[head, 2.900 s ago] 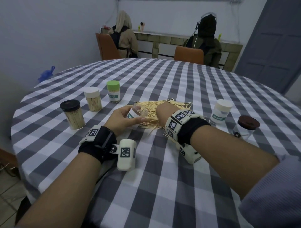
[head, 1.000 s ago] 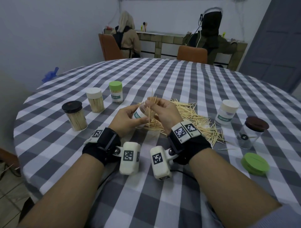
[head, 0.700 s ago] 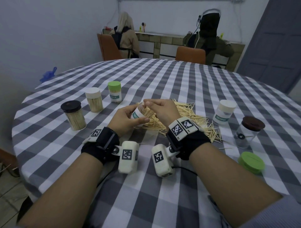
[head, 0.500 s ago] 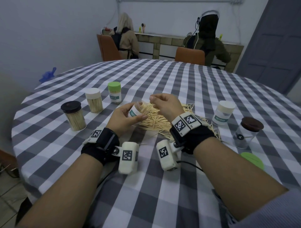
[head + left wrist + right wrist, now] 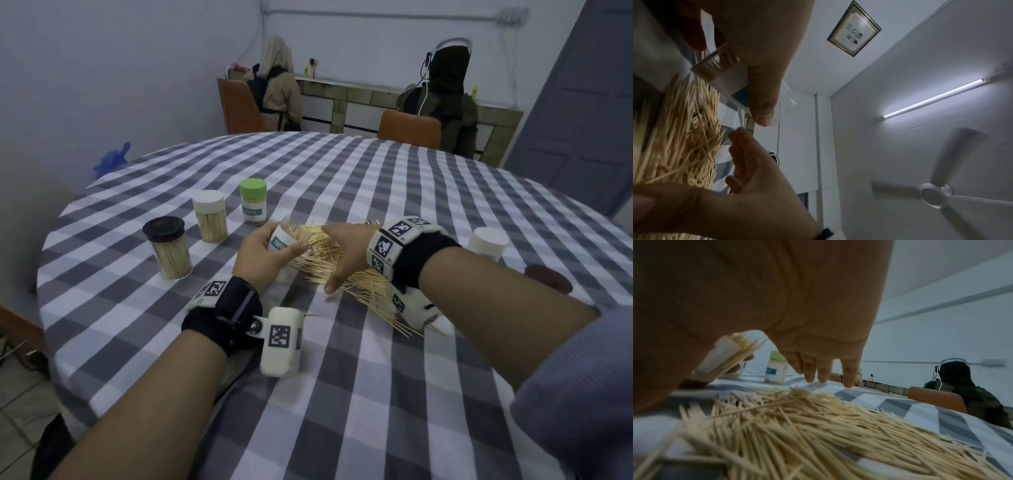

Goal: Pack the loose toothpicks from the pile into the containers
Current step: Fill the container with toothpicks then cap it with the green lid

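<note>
Three capped clear toothpick jars (image 5: 209,219) stand left of the left hand (image 5: 263,255), which grips a tilted open clear container (image 5: 282,236). Fingers straight, the right hand (image 5: 346,255) rests over the loose wooden toothpick pile (image 5: 342,270) on the grey-and-white checked round table (image 5: 342,394).

My left hand (image 5: 265,255): forearm bare, reaching forward from the lower left; wrist wrapped in a black strap with a white camera block hanging at its inner side; palm turned inward, thumb (image 5: 761,104) and fingers curled, gripping. My right hand (image 5: 342,251): forearm bare up to a grey sleeve (image 5: 575,394) at the elbow, crossing in from the lower right; wrist banded in black with white marker tiles; palm facing down, 4 fingers (image 5: 823,373) straight and close together, pointing forward and down, thumb (image 5: 334,282) spread toward me. The 2 hands sit close, fingertips nearly meeting.
</note>
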